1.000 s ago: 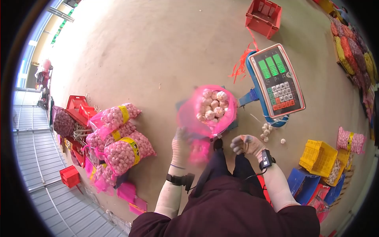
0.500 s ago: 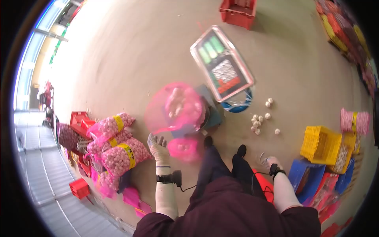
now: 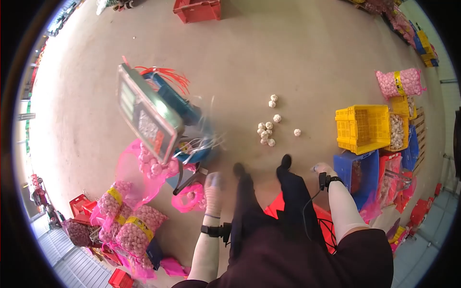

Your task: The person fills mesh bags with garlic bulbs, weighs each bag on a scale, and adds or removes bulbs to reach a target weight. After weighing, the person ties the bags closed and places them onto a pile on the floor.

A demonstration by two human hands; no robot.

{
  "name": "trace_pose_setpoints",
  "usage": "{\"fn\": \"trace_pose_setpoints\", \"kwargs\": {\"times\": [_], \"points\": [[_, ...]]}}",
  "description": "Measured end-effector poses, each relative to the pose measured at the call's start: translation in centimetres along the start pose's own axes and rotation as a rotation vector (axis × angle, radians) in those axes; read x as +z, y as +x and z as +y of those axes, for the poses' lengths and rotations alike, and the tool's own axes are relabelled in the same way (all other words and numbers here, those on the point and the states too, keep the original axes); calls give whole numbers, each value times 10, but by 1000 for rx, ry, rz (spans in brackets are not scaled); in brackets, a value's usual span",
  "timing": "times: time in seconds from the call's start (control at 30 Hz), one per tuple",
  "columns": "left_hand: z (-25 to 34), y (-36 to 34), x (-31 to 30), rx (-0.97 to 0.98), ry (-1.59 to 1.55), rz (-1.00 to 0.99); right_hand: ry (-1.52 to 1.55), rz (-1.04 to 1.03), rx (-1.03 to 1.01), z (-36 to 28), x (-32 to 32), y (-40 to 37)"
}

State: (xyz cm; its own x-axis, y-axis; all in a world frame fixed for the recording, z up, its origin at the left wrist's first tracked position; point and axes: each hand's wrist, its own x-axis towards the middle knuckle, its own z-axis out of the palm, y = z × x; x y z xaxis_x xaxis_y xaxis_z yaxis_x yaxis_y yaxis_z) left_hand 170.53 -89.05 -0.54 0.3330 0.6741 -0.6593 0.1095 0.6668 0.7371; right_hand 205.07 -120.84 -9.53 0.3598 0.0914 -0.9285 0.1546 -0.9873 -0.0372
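Observation:
My left hand (image 3: pixel 212 186), in a pale glove with greyish fingertips, is slightly blurred. Its fingers stretch forward and hold nothing I can see. Just left of it, a pink mesh bag (image 3: pixel 188 198) stands on the floor, beside a weighing scale with a tilted display panel (image 3: pixel 149 117). A larger pink net of garlic (image 3: pixel 152 165) sits partly hidden behind that panel. White ties (image 3: pixel 204 144) and a blue round container (image 3: pixel 196 154) are by the scale. My right hand (image 3: pixel 323 168), also gloved, hangs with loosely extended fingers near a blue crate (image 3: pixel 356 175), apparently holding nothing.
Loose garlic bulbs (image 3: pixel 265 132) lie on the floor ahead. Filled pink sacks (image 3: pixel 137 235) are piled at left. A yellow crate (image 3: pixel 362 128) and another sack (image 3: pixel 399 82) stand at right. A red crate (image 3: pixel 198 10) is at the far end; a red object (image 3: pixel 273 206) lies by my legs.
The view has swung to the right, so the scale, sacks and garlic bulbs now appear farther left. My left hand has moved away from the large net, its fingers less spread.

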Motion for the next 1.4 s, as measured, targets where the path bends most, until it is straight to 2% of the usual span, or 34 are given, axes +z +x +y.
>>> {"fn": "trace_pose_setpoints", "kwargs": {"times": [0.03,0.1,0.13,0.2,0.23,0.27,0.33,0.4,0.47,0.5,0.53,0.57,0.63,0.67,0.7,0.77,0.83,0.9,0.93,1.0,1.1,1.13,1.17,1.2,1.23,1.27,1.3,1.33,1.37,1.4], "points": [[-15,5,13,-12,7,6,0,-14,7,3,-3,10],[-56,32,37,-20,238,-226,-205,-103,-199,3,-17,34],[-76,46,44,-30,239,-217,-210,-116,-197,2,-21,48],[-118,73,60,-207,114,-227,-48,-139,-139,4,-30,83],[-134,85,69,-224,90,-214,-87,-137,-59,6,-30,122],[-151,102,81,-226,86,-196,-99,-149,-66,10,-40,161],[-186,128,93,-302,170,-59,-408,-94,-449,27,-45,224],[-229,152,98,-352,157,-16,55,5,-217,-13,-79,224],[-282,178,99,-397,126,35,292,47,-120,-5,-79,285],[-308,190,95,-377,115,4,275,104,-248,5,-73,314],[-333,201,96,-357,104,-25,260,88,-236,8,-74,336],[-300,202,142,-405,196,36,279,94,-200,4,-73,355],[-359,231,132,-401,149,64,239,159,-110,-6,-73,392],[-366,239,144,-388,114,86,201,236,-157,-3,-68,417],[-371,246,153,-628,12,256,163,305,-204,1,-60,441],[-390,260,165,-667,-27,288,52,417,-330,-17,-57,464],[-405,267,176,-698,-65,321,-71,343,-337,-42,-60,474],[-408,278,197,-607,-4,212,-184,279,-360,-62,-52,487],[-406,282,208,-619,-6,228,-292,214,-378,-70,-44,491],[-404,290,232,-574,-78,128,-405,138,-402,-71,-29,496],[-413,304,255,-534,7,67,-315,228,-438,-63,-10,499],[-412,308,262,-531,6,69,-36,61,-429,-58,-3,496],[-408,310,270,-475,113,3,241,-109,-411,-58,0,485],[-404,312,276,-419,217,-57,236,-116,-415,-57,5,474],[-418,315,275,-193,385,-112,132,-34,-547,-64,8,453],[-415,316,280,-199,385,-102,29,47,-675,-64,13,440],[-413,314,285,-58,492,-137,30,34,-674,-56,25,436],[-405,309,291,81,601,-173,151,-70,-640,-43,46,438],[-384,303,305,-133,216,-126,274,-170,-603,-42,55,430],[-382,303,299,-138,223,-123,281,-176,-601,-37,56,422]]}}
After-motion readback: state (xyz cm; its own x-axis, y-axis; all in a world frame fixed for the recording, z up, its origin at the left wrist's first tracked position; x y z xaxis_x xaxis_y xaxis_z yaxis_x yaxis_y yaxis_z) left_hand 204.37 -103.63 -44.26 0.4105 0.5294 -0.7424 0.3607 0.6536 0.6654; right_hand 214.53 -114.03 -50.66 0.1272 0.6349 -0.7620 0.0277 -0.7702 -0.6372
